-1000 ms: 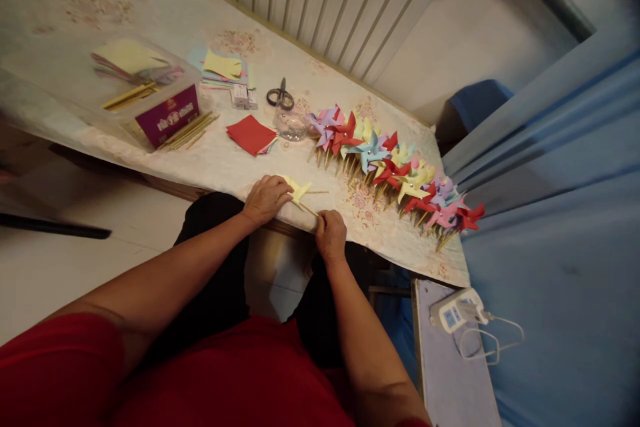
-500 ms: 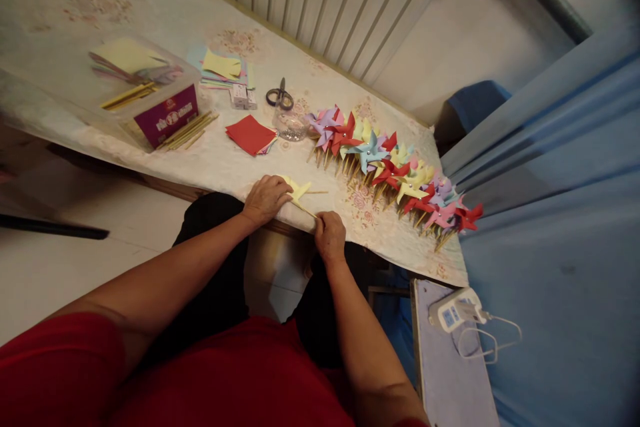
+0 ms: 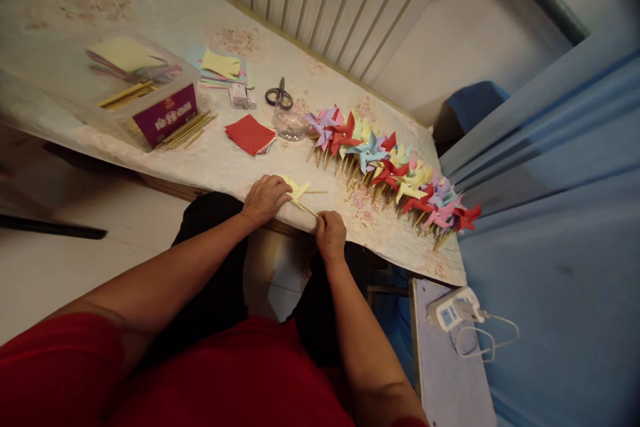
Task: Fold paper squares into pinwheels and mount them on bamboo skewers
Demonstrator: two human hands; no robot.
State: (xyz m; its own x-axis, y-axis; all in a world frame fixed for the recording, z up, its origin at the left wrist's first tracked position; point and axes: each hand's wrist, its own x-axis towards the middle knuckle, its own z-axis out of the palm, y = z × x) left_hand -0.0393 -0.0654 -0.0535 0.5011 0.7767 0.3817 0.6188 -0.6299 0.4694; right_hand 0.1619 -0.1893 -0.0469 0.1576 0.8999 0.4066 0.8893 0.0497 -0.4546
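At the front edge of the table, my left hand [image 3: 267,199] is closed on a yellow paper pinwheel [image 3: 299,189], its fingertips on the folded blades. My right hand [image 3: 331,235] is closed around the lower end of a thin wooden stick [image 3: 307,209] that runs up to the pinwheel. A second stick [image 3: 317,191] lies on the cloth just behind, pointing right from the blades. Part of the pinwheel is hidden under my left fingers.
Finished pinwheels [image 3: 390,170] lie in a long row at right. Red paper squares [image 3: 250,135], a clear bag of small pins [image 3: 291,127], scissors [image 3: 279,97], small boxes [image 3: 242,96], coloured paper [image 3: 220,63], loose sticks [image 3: 187,132] and a plastic bin [image 3: 145,107] spread leftward. A white device [image 3: 454,309] sits lower right.
Both hands keep nearly the same place and hold. The stick's end at my right hand has shifted very slightly to the right; the view has moved a little.
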